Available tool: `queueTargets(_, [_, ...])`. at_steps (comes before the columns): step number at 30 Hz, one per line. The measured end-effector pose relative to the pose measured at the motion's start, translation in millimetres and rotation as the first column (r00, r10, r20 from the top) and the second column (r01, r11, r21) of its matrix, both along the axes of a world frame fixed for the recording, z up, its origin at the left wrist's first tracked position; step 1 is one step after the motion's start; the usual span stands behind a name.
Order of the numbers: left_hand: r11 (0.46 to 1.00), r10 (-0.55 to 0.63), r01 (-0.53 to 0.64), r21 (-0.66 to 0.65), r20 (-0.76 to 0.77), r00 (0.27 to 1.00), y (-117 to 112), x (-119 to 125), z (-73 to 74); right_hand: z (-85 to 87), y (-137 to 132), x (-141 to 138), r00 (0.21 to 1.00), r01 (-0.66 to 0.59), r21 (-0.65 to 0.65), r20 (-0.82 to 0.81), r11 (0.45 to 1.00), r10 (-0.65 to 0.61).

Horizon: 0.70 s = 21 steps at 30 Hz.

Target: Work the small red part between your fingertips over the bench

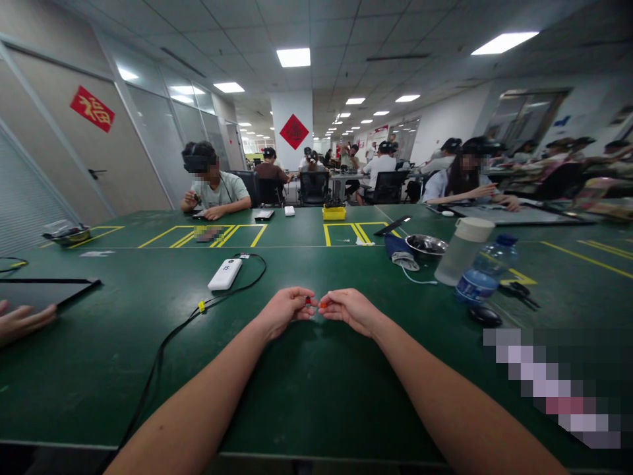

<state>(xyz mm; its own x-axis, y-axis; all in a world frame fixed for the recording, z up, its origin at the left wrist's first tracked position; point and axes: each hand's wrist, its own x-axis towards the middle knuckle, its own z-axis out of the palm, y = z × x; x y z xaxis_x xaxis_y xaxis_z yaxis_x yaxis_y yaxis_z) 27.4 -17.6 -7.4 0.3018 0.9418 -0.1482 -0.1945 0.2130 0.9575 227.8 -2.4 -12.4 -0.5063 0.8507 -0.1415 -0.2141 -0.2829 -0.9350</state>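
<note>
Just above the green table (306, 396), my two hands meet in the middle of the view, fingertips close together. My left hand (289, 309) pinches a small red piece (308, 301) between thumb and fingers. A small orange piece (324, 305) sits between the fingertips of my right hand (351, 310). Both pieces are partly covered by fingers and too small for me to tell their kind. Whether they touch each other I cannot tell.
A white power bank (225, 274) with a black cable lies to the left. On the right stand a frosted bottle (462, 254), a blue-capped water bottle (482, 274), a metal bowl (426, 245) and a black mouse (485, 316). Another person's hand (24, 322) rests at far left.
</note>
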Motion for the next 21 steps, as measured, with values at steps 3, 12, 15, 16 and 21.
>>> queueTargets(3, [1.0,-0.017,0.017,0.012,0.007,1.0,-0.6,-0.1,0.8,0.2,-0.1,0.5,1.0,-0.009,0.001,-0.002,1.0,0.009])
queueTargets(12, [0.999,-0.022,0.022,0.031,0.01,1.0,-1.3,0.0,3.3,1.4,-1.6,1.0,0.999,0.014,0.043,0.052,0.999,-0.016])
queueTargets(15, [1.0,-0.022,0.022,0.018,0.013,1.0,-0.7,0.7,1.9,-0.8,-1.7,1.2,0.997,0.027,0.046,0.069,0.999,-0.03])
queueTargets(16, [1.0,-0.021,0.021,0.013,0.013,1.0,-0.6,1.0,1.7,-1.1,-1.7,1.1,0.997,0.03,0.046,0.071,0.999,-0.033])
queueTargets(21, [1.0,-0.021,0.021,0.001,0.066,0.998,-2.3,3.8,3.4,1.3,-2.1,1.2,0.996,0.067,0.059,0.062,0.996,-0.071])
